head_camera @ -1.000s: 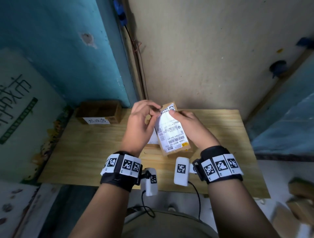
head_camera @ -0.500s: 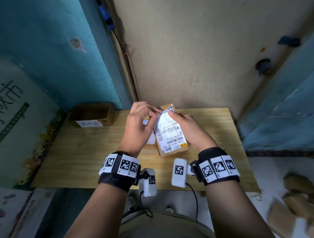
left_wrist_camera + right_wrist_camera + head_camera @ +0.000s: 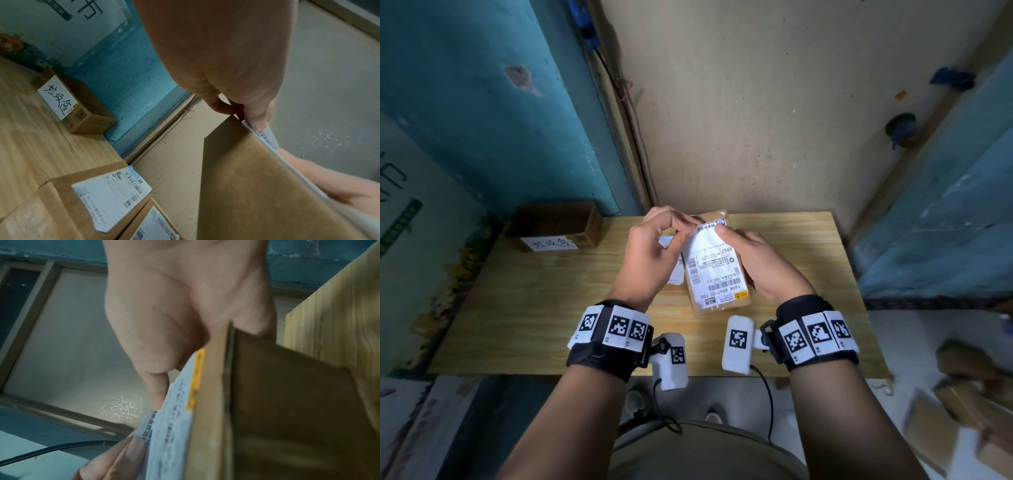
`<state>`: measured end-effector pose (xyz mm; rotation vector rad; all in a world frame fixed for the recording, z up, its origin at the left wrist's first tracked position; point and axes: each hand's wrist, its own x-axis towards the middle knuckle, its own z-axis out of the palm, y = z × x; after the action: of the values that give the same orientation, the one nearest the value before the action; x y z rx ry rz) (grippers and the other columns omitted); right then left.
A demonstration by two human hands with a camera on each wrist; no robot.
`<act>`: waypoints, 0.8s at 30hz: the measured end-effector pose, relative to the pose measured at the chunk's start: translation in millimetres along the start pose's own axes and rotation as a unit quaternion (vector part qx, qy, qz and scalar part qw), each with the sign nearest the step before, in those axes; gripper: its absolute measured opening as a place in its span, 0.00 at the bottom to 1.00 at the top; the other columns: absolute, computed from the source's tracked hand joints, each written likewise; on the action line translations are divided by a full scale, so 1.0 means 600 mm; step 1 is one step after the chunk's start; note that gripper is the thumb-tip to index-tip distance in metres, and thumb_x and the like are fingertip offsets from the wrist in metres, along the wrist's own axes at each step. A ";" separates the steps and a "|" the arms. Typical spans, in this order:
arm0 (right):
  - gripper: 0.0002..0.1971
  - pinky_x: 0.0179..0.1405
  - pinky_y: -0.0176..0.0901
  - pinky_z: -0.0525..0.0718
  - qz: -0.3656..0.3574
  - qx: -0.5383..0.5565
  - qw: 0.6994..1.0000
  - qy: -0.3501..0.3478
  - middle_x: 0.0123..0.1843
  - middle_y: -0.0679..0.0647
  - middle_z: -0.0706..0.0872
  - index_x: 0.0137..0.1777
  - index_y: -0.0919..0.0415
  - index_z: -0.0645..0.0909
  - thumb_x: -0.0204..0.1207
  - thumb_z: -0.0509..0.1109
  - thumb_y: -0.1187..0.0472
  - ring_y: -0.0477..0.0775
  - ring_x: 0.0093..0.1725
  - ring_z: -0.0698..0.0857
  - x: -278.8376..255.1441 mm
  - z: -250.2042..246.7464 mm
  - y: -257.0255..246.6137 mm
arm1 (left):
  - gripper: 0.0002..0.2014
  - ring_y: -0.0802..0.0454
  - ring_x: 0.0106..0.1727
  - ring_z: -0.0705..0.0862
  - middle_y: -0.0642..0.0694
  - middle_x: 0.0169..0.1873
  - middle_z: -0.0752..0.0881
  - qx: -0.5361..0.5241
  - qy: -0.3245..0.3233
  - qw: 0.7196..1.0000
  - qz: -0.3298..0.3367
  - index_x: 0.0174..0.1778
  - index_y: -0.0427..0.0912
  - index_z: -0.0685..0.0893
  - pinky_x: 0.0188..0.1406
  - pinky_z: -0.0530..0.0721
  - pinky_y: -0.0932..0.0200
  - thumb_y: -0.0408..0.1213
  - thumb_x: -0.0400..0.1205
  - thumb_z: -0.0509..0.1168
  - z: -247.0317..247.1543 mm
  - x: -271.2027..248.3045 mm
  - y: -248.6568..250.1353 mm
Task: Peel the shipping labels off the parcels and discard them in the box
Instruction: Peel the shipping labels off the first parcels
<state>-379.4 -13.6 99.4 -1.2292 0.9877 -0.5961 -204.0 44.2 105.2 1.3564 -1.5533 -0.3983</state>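
We are gripping the parcel (image 3: 722, 301) in our right hand (image 3: 756, 260) while our left hand (image 3: 650, 253) is pinching the shipping label (image 3: 714, 263) at its top corner.

The shipping label (image 3: 714, 270) under the right hand's (image 3: 760, 263) thumb reads "A967" and "160A A967-00 PDD".

Left hand (image 3: 650, 253) pinches label (image 3: 714, 270) on parcel (image 3: 722, 305).

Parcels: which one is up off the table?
The parcel held in both hands: the right hand grips it and the left hand pinches its label corner. The other parcels lie flat on the table.
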 end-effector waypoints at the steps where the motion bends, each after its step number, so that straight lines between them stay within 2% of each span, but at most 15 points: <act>1: 0.16 0.70 0.61 0.83 0.002 0.006 1.000 -0.004 0.54 0.58 0.94 0.57 0.60 0.87 0.87 0.65 0.48 0.59 0.57 0.92 0.000 -0.001 0.002 | 0.05 0.50 0.55 0.86 0.51 0.47 0.90 -0.006 -0.001 1.000 -0.001 0.43 0.42 0.88 0.57 0.83 0.45 0.27 0.81 0.70 0.000 0.001 -0.004; 6: 0.19 0.74 0.66 0.79 0.002 0.015 1.000 -0.020 0.57 0.58 0.94 0.61 0.63 0.87 0.86 0.66 0.47 0.60 0.60 0.91 0.009 -0.002 0.009 | 0.03 0.49 0.54 0.87 0.48 0.46 0.91 -0.024 -0.007 1.000 -0.003 0.43 0.35 0.87 0.57 0.84 0.42 0.26 0.81 0.70 -0.004 0.001 -0.013; 14: 0.15 0.72 0.67 0.81 0.011 0.007 1.000 -0.018 0.55 0.58 0.94 0.58 0.59 0.87 0.87 0.65 0.49 0.60 0.58 0.92 0.014 -0.001 0.008 | 0.03 0.51 0.53 0.88 0.48 0.46 0.91 -0.046 0.000 0.999 -0.007 0.43 0.34 0.88 0.58 0.84 0.45 0.25 0.80 0.70 -0.004 0.000 -0.020; 20: 0.15 0.71 0.69 0.81 0.022 0.002 1.000 -0.021 0.56 0.59 0.94 0.58 0.59 0.87 0.87 0.65 0.49 0.63 0.59 0.92 0.019 0.002 0.015 | 0.04 0.51 0.53 0.89 0.46 0.46 0.91 -0.074 -0.007 0.997 -0.030 0.43 0.35 0.89 0.56 0.85 0.50 0.24 0.80 0.70 -0.005 -0.002 -0.028; 24: 0.19 0.72 0.70 0.80 0.023 0.003 1.000 -0.013 0.57 0.60 0.93 0.63 0.64 0.86 0.86 0.66 0.48 0.63 0.60 0.91 0.026 0.001 0.016 | 0.04 0.49 0.52 0.89 0.45 0.45 0.91 -0.087 -0.008 0.995 -0.045 0.42 0.35 0.89 0.56 0.86 0.45 0.25 0.80 0.70 -0.004 0.003 -0.033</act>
<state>-372.6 -23.5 85.5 -1.2031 0.9887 -0.5458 -190.9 36.9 91.7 1.2923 -1.4399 -0.5879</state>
